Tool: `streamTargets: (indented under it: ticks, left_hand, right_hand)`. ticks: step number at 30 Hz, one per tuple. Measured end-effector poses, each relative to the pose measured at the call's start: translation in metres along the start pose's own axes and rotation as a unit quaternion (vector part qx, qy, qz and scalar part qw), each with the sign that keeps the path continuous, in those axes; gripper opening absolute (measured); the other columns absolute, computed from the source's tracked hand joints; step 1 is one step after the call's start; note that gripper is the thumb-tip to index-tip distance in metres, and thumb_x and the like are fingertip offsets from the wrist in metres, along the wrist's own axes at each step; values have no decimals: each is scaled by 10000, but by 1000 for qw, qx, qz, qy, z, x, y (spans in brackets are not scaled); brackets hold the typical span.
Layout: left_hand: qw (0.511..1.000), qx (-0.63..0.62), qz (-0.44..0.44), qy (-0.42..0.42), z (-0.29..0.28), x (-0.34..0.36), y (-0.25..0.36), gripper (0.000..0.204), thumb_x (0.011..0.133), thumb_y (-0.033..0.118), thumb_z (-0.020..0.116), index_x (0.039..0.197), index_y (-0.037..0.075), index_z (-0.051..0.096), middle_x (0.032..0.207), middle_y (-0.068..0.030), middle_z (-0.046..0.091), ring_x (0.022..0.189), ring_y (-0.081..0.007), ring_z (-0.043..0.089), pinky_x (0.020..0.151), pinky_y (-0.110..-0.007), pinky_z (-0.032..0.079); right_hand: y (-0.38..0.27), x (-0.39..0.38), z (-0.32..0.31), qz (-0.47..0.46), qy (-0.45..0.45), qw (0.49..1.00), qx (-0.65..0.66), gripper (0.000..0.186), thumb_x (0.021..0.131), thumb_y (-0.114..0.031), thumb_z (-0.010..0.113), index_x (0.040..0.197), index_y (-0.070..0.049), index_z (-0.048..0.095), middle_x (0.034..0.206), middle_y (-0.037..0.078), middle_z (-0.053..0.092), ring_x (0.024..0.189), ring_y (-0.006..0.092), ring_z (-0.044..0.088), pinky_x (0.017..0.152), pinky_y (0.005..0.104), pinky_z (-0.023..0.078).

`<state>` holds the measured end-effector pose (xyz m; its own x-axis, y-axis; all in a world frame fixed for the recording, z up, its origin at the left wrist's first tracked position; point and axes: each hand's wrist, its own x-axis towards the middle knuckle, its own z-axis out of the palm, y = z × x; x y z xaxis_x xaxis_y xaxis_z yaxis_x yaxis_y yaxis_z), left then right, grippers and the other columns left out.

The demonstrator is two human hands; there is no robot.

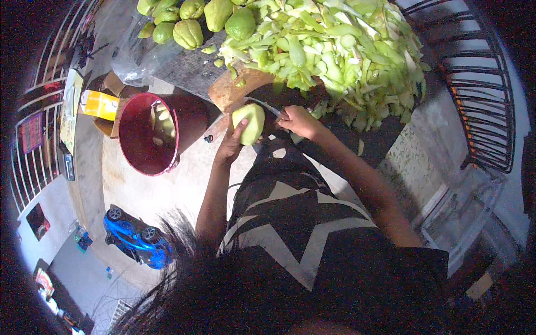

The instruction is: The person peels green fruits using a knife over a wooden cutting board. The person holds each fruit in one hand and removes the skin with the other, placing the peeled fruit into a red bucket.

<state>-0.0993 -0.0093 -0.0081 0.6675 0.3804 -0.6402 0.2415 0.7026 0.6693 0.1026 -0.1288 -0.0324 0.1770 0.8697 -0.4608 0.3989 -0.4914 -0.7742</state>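
Observation:
A pale, peeled chayote [251, 125] sits upright in my left hand [229, 146], whose fingers and thumb wrap its side. Close to its right, my right hand [300, 121] is closed round the handle of a knife [263, 104]. The blade points left toward the chayote's top; I cannot tell whether it touches. Just beyond both hands lies a wooden cutting board [230, 92]. A large heap of green peels [335, 53] covers the table beyond my right hand. Several unpeeled green chayotes [188, 34] are grouped at the far left of the heap.
To the left stands a dark red bucket [175, 142] with pale pieces inside. Behind it are a clear plastic bag [131, 61] and a cardboard box [113, 84]. A blue toy car [137, 237] is on the floor at lower left. A black metal rack [480, 89] stands right.

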Motion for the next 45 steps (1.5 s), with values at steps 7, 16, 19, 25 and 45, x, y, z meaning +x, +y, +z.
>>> streamTargets:
  ticks: [7,16,19,25,45]
  left_hand:
    - [956,-262,-6,-135,-2,-10,8,746,821,613,485,1317,65,386,1150,-191,556,910,-319,614,796,-422,522]
    - [955,-291,38,-52,27,-9,35,709,845,615,436,1307,79,395,1162,-192,547,967,-329,591,813,-430,510]
    - [955,-284,41,-78,20,-7,32,658,869,579,437,1295,78,408,1139,-199,553,912,-329,600,750,-413,527]
    - [920,-383,-23,-78,11,-14,18,664,857,622,414,1253,90,427,1085,-170,552,775,-316,570,542,-332,549]
    - [969,-133,107,-178,2,-42,61,911,671,623,673,1294,32,372,1148,-164,545,973,-308,597,735,-430,551]
  right_hand:
    - [-14,-20,-24,59,30,985,162,273,793,-217,652,701,-10,500,504,41,471,427,118,453,412,316,343]
    - [-61,-65,-46,-11,152,985,83,284,816,-266,624,844,2,532,725,160,580,695,291,581,622,383,444]
    - [-74,-69,-39,-36,164,982,87,261,826,-239,622,795,0,524,660,157,533,606,282,531,564,375,405]
    - [-74,-71,-16,-71,173,982,10,222,814,-202,644,799,-7,538,633,170,551,611,336,571,543,392,420]
    - [-58,-57,-49,-20,184,981,-56,173,800,-125,623,876,6,540,753,188,571,732,375,587,625,414,466]
